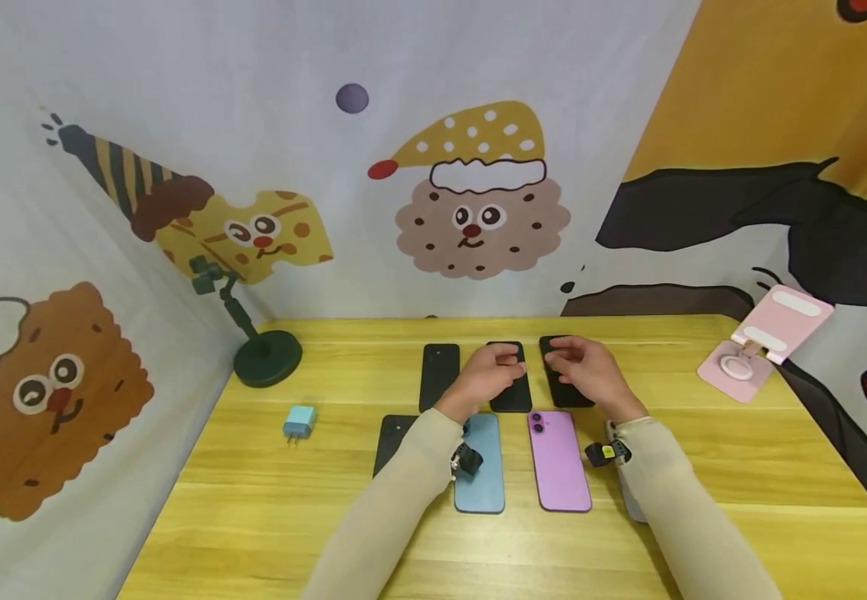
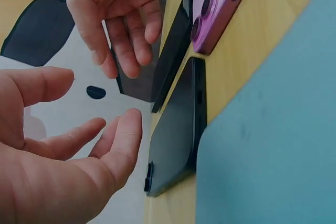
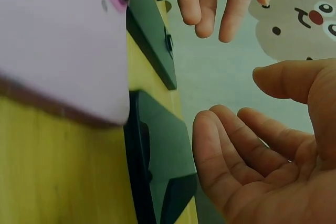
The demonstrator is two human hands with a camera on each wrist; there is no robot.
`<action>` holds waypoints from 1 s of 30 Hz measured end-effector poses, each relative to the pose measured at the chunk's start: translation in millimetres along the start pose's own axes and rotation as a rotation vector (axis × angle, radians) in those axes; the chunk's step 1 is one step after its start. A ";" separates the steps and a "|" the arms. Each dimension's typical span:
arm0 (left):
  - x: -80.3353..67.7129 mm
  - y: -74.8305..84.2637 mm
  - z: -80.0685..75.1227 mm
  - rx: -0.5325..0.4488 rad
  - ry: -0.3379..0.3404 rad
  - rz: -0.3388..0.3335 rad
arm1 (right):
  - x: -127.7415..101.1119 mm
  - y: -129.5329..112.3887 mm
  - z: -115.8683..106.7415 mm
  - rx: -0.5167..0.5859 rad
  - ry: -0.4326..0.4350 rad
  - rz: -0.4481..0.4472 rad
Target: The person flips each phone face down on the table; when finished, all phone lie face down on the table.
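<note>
My left hand hovers over the middle black phone of the back row, its fingers loosely bent and holding nothing. Close by, my right hand is above the right black phone, also with nothing in it. In the left wrist view, a gap separates the thumb and fingers of the left hand. The right wrist view shows the right hand with its palm turned up. A blue phone and a pink phone lie camera side up below the hands.
Another black phone lies at back left, a dark phone in front, partly under the left sleeve. The right sleeve covers most of a greyish phone. Around them stand a green stand, a blue charger plug and a pink phone stand.
</note>
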State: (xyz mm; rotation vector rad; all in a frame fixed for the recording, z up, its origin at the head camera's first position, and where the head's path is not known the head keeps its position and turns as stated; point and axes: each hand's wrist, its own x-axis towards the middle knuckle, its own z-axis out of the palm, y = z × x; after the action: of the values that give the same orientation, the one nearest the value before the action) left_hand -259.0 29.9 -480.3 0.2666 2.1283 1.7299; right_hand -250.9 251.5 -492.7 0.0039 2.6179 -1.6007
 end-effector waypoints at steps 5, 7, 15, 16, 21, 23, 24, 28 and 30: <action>5.7 -1.3 12.6 -0.050 -0.017 0.013 | -2.4 4.8 -9.3 -0.018 0.010 0.000; 6.7 -2.2 16.9 -0.069 -0.028 0.010 | -3.6 7.2 -13.2 -0.032 0.013 0.003; 7.3 -4.9 35.8 -0.082 -0.059 -0.042 | -11.7 19.9 -29.5 -0.095 0.046 0.033; 7.5 -5.3 38.5 -0.082 -0.055 -0.048 | -12.4 21.5 -31.2 -0.104 0.047 0.037; 7.6 -5.8 49.9 -0.078 -0.038 -0.076 | -16.2 28.8 -38.6 -0.115 0.051 0.042; 7.3 -5.5 52.8 -0.078 -0.033 -0.082 | -17.6 31.0 -40.6 -0.107 0.053 0.044; 7.1 -5.4 54.1 -0.079 -0.029 -0.082 | -18.1 32.0 -41.2 -0.105 0.057 0.049; 5.5 -3.1 56.9 -0.068 -0.005 -0.095 | -18.6 34.0 -41.4 -0.088 0.042 0.061; 4.4 -1.1 57.9 -0.061 0.004 -0.101 | -18.3 34.1 -41.1 -0.078 0.033 0.062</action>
State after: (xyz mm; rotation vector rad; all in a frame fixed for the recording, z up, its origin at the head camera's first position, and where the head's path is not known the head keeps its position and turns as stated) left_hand -239.3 83.3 -491.8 0.1367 2.0516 1.7352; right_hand -233.8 304.2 -503.2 0.1071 2.6748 -1.4903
